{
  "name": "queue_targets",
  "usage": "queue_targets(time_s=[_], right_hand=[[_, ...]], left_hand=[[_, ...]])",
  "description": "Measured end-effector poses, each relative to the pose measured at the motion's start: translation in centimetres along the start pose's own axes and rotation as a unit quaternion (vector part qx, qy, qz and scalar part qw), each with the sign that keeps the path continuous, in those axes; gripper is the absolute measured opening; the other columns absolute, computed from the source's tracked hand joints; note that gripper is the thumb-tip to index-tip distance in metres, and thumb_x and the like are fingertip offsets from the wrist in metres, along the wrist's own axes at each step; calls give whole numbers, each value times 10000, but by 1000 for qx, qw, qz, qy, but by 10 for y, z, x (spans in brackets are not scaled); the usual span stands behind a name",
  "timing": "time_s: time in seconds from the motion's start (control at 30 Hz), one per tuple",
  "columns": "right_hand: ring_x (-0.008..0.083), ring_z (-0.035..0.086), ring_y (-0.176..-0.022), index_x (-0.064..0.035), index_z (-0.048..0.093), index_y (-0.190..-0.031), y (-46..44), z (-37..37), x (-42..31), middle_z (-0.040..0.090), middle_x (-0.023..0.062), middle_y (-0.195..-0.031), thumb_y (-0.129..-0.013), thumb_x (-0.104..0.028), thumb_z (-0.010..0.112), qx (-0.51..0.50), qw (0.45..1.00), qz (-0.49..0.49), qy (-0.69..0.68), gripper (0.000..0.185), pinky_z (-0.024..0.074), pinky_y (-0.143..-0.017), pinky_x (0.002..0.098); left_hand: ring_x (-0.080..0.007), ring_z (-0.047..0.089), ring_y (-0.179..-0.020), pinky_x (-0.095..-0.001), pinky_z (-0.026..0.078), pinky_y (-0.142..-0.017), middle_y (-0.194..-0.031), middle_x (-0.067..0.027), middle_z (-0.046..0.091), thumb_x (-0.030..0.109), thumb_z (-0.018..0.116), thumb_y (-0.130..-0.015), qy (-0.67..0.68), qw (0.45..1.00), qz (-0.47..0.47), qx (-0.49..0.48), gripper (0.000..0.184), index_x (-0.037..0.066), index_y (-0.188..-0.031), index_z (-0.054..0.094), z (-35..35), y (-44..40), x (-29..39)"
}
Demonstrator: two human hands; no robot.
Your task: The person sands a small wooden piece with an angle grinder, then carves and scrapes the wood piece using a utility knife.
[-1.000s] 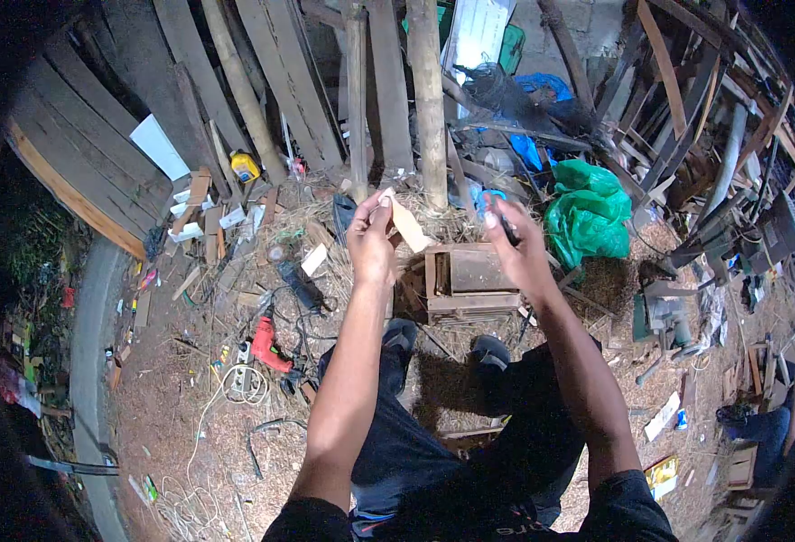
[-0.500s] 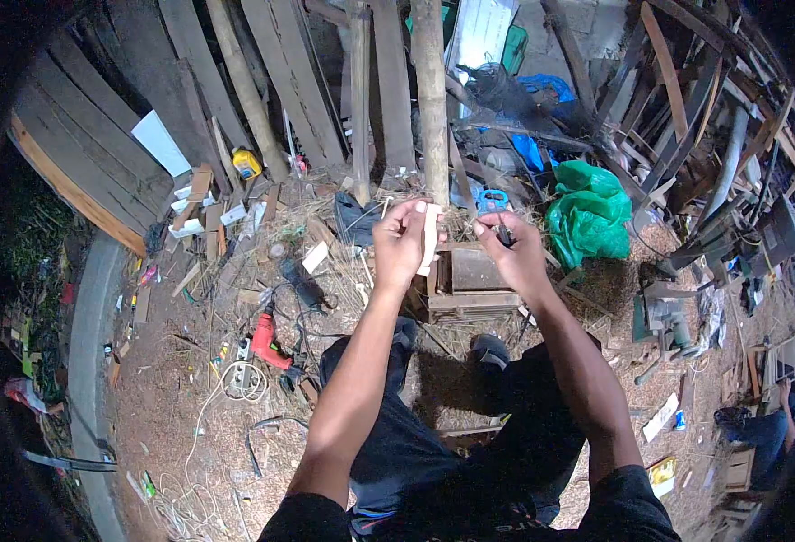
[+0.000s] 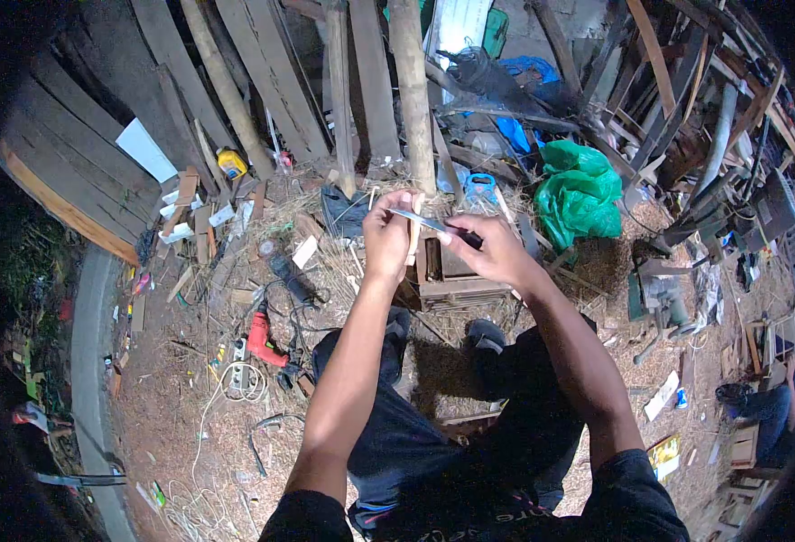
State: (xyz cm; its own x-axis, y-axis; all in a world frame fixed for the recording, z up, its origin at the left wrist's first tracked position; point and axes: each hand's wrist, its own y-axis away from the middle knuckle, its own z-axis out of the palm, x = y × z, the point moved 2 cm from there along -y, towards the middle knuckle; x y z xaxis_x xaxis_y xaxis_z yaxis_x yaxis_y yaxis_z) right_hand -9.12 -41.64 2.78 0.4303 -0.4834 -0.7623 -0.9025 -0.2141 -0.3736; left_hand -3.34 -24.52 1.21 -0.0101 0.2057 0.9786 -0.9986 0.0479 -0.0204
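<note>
My left hand (image 3: pixel 388 237) is closed round a small pale piece of wood (image 3: pixel 414 237), held upright on edge. In my right hand (image 3: pixel 495 250) is a knife (image 3: pixel 423 219) with a dark handle. Its thin blade points left and lies across the upper part of the wood, near my left fingertips. Below both hands stands a wooden box (image 3: pixel 465 291), its top partly hidden by my right hand.
A red drill (image 3: pixel 262 340) lies by a power strip (image 3: pixel 239 369) and cables at the left. A green plastic bag (image 3: pixel 580 194) sits right of the box. Planks (image 3: pixel 271 77) lean at the back. Another person's leg (image 3: pixel 775 420) shows at far right.
My right hand has moved left, bringing the knife blade across the wood. The wood in my left hand has turned from its flat face to its narrow edge. The view has shifted slightly.
</note>
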Motion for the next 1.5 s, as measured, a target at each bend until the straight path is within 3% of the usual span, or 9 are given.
queue_targets(time_s=[0.2,0.4,0.53,0.8,0.9,1.0,1.2,1.3,1.5], right_hand=[[387,634,-667,-40,679,-1008,-2,-1,2,638,219,-739,-942,-287,577,-32,997,23,68,275,498,-634,449],[382,624,-625,-112,701,-1093,-2,-9,7,632,199,-688,-942,-332,558,6,993,9,119,303,493,-621,467],[352,641,-650,-109,699,-1119,-1,-15,-2,676,184,-812,-926,-289,607,25,986,-14,164,279,498,-612,394],[348,676,-701,-119,716,-1092,1,-18,4,685,192,-818,-943,-341,574,14,996,-6,86,303,526,-670,414],[277,685,-679,-118,721,-1082,6,-16,8,693,181,-836,-950,-359,575,-7,999,41,-23,311,521,-668,383],[83,439,-624,-52,684,-1120,3,-14,15,525,30,-639,-976,-331,578,-9,999,44,-27,331,420,-574,308],[95,445,-598,-42,683,-1117,-1,-8,13,552,97,-628,-969,-314,587,-20,999,33,26,325,420,-558,314],[304,584,-533,-106,700,-1088,-2,-5,13,627,211,-709,-957,-343,565,-7,1000,18,20,303,445,-543,391],[339,595,-559,-89,695,-1102,-3,-4,12,628,214,-710,-944,-323,570,-1,1000,8,23,309,456,-559,402]], left_hand=[[-57,463,-452,-231,337,-355,-666,6,571,204,562,-980,33,998,-43,-12,180,44,-1012,638,-3,0,-2],[-49,522,-573,-200,389,-476,-766,-2,622,100,555,-962,33,999,-27,-31,120,22,-973,645,-5,0,-2],[-42,563,-679,-182,419,-561,-843,-16,649,59,549,-954,56,998,-2,-16,104,11,-968,641,-2,5,3],[-47,465,-476,-212,343,-403,-705,-1,589,127,549,-975,93,995,-41,-1,132,34,-924,627,3,14,-7],[-74,473,-436,-216,366,-364,-694,-32,590,135,513,-984,113,990,-77,-19,132,43,-940,598,1,13,-5],[-69,452,-410,-218,341,-336,-649,-22,551,162,489,-996,143,986,-84,-28,135,55,-967,567,-1,0,-6],[-74,458,-424,-216,325,-319,-692,-34,540,105,463,-972,144,986,-80,-31,213,-1,-1150,514,3,0,-5],[-79,465,-431,-218,323,-314,-738,-52,555,90,456,-964,141,986,-85,-30,238,-15,-1175,491,3,3,-4],[-83,468,-425,-213,322,-317,-720,-57,565,102,463,-969,123,988,-83,-36,207,-1,-1145,497,2,4,-4]])
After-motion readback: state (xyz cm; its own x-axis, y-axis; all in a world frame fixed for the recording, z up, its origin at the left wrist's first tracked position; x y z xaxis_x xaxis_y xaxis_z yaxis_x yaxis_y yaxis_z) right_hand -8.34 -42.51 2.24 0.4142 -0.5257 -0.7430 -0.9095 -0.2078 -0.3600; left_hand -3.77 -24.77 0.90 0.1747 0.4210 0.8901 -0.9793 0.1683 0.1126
